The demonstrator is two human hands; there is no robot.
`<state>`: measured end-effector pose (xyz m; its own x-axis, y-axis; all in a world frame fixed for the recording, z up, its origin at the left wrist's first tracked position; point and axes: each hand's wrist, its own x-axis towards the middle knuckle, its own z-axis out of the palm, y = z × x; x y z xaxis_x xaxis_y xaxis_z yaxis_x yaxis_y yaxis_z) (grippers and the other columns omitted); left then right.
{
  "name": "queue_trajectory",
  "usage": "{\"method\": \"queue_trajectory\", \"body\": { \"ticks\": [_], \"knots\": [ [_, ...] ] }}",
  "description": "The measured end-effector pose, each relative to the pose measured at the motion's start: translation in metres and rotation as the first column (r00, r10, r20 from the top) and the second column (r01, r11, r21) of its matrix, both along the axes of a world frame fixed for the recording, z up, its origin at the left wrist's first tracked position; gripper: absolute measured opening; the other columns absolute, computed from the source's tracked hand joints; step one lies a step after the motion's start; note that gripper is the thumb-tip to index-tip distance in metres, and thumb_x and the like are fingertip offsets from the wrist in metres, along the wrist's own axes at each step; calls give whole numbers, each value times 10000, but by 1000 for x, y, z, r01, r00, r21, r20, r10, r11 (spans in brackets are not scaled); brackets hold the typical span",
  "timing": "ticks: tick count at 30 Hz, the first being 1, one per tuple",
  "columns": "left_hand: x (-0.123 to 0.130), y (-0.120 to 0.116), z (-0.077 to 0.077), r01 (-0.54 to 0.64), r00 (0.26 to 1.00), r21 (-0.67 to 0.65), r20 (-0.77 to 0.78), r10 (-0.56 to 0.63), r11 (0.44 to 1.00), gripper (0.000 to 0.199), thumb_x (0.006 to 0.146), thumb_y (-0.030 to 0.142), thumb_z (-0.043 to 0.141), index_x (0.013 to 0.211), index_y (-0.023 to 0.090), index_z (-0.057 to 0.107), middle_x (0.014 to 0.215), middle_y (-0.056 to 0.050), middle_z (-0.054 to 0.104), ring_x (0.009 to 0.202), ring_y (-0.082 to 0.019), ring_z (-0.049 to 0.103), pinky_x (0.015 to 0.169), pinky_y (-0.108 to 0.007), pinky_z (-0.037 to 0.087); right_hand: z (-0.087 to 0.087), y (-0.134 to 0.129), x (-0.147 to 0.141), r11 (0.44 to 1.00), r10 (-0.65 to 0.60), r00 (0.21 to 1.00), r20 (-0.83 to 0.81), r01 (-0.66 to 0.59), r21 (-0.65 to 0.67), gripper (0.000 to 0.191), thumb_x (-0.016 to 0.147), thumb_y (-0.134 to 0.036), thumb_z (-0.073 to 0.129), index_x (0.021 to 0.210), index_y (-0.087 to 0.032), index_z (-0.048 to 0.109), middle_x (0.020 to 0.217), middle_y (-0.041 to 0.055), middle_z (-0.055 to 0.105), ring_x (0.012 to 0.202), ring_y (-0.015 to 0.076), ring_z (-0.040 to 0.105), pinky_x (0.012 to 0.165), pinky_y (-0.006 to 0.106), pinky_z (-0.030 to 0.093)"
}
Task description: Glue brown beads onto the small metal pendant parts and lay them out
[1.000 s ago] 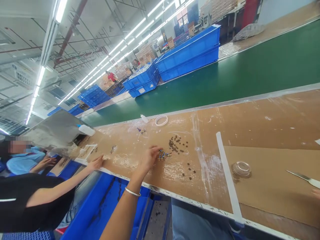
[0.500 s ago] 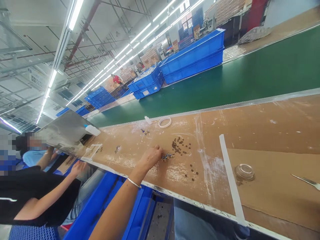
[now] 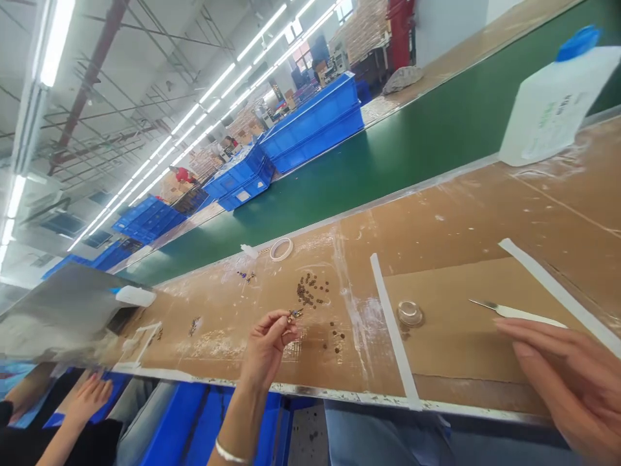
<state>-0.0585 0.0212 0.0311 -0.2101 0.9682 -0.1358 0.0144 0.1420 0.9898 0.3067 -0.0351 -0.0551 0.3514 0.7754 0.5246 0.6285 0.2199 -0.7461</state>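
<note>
My left hand point(image 3: 272, 343), with a white bangle at its wrist, pinches small blue and gold pieces point(image 3: 295, 314) between thumb and fingertips above the brown tabletop. Just beyond it lies a loose group of small dark discs point(image 3: 308, 289), with several more discs point(image 3: 334, 336) nearer the front edge. At the right, my right hand point(image 3: 572, 375) is open, its fingers stretched out beside the white handle of a pointed knife-like tool point(image 3: 524, 315). A small clear round dish point(image 3: 410, 313) sits on the cardboard between the hands.
A white jug with a blue cap point(image 3: 557, 107) stands at the back right. Behind the table runs a green conveyor belt point(image 3: 427, 142) with blue crates point(image 3: 315, 129) beyond. A tape roll point(image 3: 281, 250) lies near the belt. Another person's hand point(image 3: 90, 398) is at the lower left.
The view has swung to the right. My left hand has picked up small pieces from the tabletop and turned palm up. My right hand and the jug have come into view.
</note>
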Motion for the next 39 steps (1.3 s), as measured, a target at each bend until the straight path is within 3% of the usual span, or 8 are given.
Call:
{"method": "queue_trajectory", "body": {
  "ticks": [3,7,14,18,24,28,33,39],
  "knots": [
    [27,-9,0,25,999,-41,-30,-26,999,262,647,349,867,818,175,774,727,-38,755,645,-136,690,712,-282,593,12,3,-2,996,73,997,39,-75,38,201,919,-359,509,1060,-322,649,1053,-26,695,959,161,676,845,300,542],
    [50,-11,4,127,961,-53,-239,-136,991,222,718,341,825,887,200,795,691,-32,759,694,-155,710,746,-269,589,18,8,-2,997,54,997,49,-57,53,187,942,-301,484,1031,-276,647,984,-21,696,910,126,679,828,244,543],
    [88,-2,14,331,815,6,-505,-283,943,113,752,297,776,816,205,786,850,-43,749,771,-173,702,663,-240,583,16,8,-1,990,88,996,8,-88,110,207,930,-182,501,1065,-242,646,985,24,689,930,136,666,837,274,554],
    [113,5,18,464,674,16,-655,-342,886,74,812,254,708,839,218,767,821,-23,733,769,-156,687,691,-236,554,16,10,-2,982,103,995,5,-102,160,237,913,-97,507,1079,-209,634,994,39,674,969,120,644,882,247,529],
    [143,20,24,646,399,34,-866,-300,763,118,912,202,589,896,225,704,847,-4,721,788,-141,677,726,-240,523,15,13,-3,977,98,995,31,-103,186,244,897,-58,520,1087,-179,614,991,48,666,971,124,629,889,257,510],
    [153,27,23,718,271,21,-929,-252,695,131,938,166,550,926,213,672,894,-13,710,823,-140,676,737,-238,511,15,13,-4,975,99,995,20,-102,196,264,884,-37,520,1085,-181,611,978,49,667,961,138,627,882,285,516],
    [157,32,19,750,191,-4,-956,-222,662,115,945,159,551,950,208,655,902,-7,695,835,-134,672,744,-234,504,15,12,-3,975,86,996,16,-87,203,280,878,-32,521,1096,-184,608,982,48,673,957,150,629,887,314,519],
    [161,36,19,786,167,3,-964,-208,619,109,951,162,545,952,208,644,898,-5,684,823,-130,665,740,-235,503,16,13,-2,977,77,997,20,-79,196,276,878,-30,520,1088,-185,609,973,46,673,951,152,628,868,312,516]
  ]
}}
